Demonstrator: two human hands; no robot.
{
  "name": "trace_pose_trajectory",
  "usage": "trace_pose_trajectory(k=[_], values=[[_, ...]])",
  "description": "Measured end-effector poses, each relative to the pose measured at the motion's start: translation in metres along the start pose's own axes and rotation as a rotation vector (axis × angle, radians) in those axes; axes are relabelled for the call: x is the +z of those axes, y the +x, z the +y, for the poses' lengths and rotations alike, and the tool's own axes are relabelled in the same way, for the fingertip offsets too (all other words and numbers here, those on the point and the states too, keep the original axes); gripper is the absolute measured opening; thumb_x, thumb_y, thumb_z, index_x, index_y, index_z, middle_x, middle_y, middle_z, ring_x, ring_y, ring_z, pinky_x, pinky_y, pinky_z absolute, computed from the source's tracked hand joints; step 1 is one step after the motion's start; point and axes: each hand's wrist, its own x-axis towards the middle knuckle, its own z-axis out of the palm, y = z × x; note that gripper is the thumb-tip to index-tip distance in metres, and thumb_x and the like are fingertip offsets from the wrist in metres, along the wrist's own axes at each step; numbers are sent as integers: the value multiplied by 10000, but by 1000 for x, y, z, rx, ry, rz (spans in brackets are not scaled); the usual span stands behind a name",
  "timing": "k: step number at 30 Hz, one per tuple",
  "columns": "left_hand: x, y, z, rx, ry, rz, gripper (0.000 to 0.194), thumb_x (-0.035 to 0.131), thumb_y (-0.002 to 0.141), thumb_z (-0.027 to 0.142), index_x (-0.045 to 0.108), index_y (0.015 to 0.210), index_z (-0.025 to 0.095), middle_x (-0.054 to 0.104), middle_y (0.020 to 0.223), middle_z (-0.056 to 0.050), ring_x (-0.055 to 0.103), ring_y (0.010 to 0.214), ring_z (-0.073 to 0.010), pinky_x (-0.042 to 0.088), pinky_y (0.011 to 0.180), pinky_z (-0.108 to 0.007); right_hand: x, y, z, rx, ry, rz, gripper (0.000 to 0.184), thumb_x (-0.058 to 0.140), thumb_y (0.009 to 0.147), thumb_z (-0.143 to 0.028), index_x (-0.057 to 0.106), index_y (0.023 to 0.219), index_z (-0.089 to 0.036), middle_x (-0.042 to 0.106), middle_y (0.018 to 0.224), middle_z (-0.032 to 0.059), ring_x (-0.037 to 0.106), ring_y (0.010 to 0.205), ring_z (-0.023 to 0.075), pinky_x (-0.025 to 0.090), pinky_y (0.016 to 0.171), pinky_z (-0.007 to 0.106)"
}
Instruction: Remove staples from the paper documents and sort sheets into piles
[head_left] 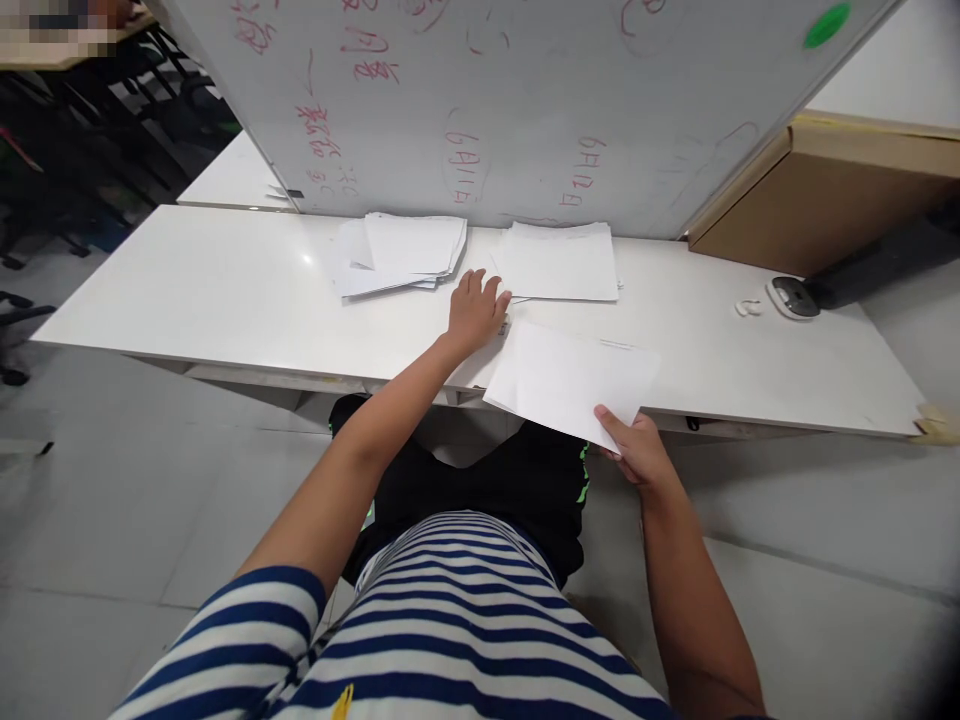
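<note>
My right hand [636, 447] grips several white paper sheets [581, 375] by their near right corner, thumb on top. The sheets reach over the front edge of the white desk [247, 290]. Between two paper piles, my left hand [478, 312] hovers over or rests on the desk with its fingers apart; whether it touches the surface I cannot tell. It holds nothing I can see. Just beyond it to the left lies an uneven paper pile [409, 250]. A neater paper pile [562, 262] lies to its right.
A whiteboard [525, 90] with red handwriting and a green magnet [827, 25] stands along the desk's back. At the right are a cardboard box [817, 205], a dark-and-white rounded device [793, 298] and a small white item [748, 308]. Dark chairs stand at far left.
</note>
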Motion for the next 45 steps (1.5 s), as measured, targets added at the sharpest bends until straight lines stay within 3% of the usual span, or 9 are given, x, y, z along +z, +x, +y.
trace_pose_trajectory(k=[3, 7, 17, 23, 32, 35, 40, 45], values=[[5, 6, -5, -7, 18, -45, 542, 241, 996, 525, 482, 1373, 219, 327, 1560, -95, 158, 1486, -296, 195, 1185, -475, 6, 4, 0, 40, 16, -49, 389, 815, 653, -475, 584, 722, -170, 520, 516, -37, 343, 373, 52, 245, 279, 197], [2, 5, -7, 64, 48, -115, 559, 219, 1000, 504, 454, 1409, 206, 277, 1588, -90, 110, 1502, -273, 210, 1191, -434, 12, 5, -6, 77, 58, -47, 390, 842, 620, -443, 598, 742, -165, 555, 571, -19, 386, 404, 60, 248, 275, 184], [-3, 4, -8, 68, 14, -181, 614, 150, 1000, 534, 428, 1433, 200, 277, 1591, -91, 143, 1498, -249, 257, 1175, -421, 10, -2, -7, 93, 95, -1, 434, 872, 576, -441, 607, 769, -157, 579, 584, -26, 384, 387, 46, 307, 280, 176], [-5, 4, -9, 42, -32, -214, 625, 134, 995, 551, 414, 1442, 216, 286, 1589, -65, 162, 1493, -240, 245, 1189, -413, 11, 1, -3, 108, 93, 5, 454, 873, 576, -442, 624, 826, -156, 626, 658, -6, 456, 432, 67, 362, 306, 180], [-4, 4, -10, 61, -17, -230, 621, 124, 1003, 496, 424, 1448, 183, 329, 1569, -73, 227, 1471, -233, 259, 1187, -409, 21, 10, -6, 74, -34, -32, 324, 810, 672, -415, 610, 756, -175, 567, 564, -13, 431, 398, 88, 299, 272, 209], [-3, 4, -11, 65, -5, -223, 594, 141, 1003, 486, 435, 1440, 210, 356, 1556, -58, 248, 1463, -221, 267, 1184, -396, 18, 11, -6, 75, -110, -39, 311, 781, 709, -436, 636, 772, -169, 620, 602, 15, 486, 420, 110, 361, 292, 223], [-4, 5, -11, 78, -5, -248, 582, 156, 1003, 482, 442, 1431, 211, 367, 1549, -62, 249, 1464, -229, 280, 1177, -404, 14, 13, -6, 60, -166, -16, 356, 778, 726, -434, 690, 931, -156, 747, 949, 99, 697, 694, 197, 563, 490, 248], [-5, 4, -10, 95, 7, -277, 599, 122, 1002, 502, 440, 1421, 216, 347, 1562, -66, 229, 1470, -244, 278, 1171, -433, 15, 14, -6, 70, -143, -18, 359, 774, 743, -420, 699, 976, -157, 741, 1066, 111, 728, 872, 238, 615, 659, 276]])
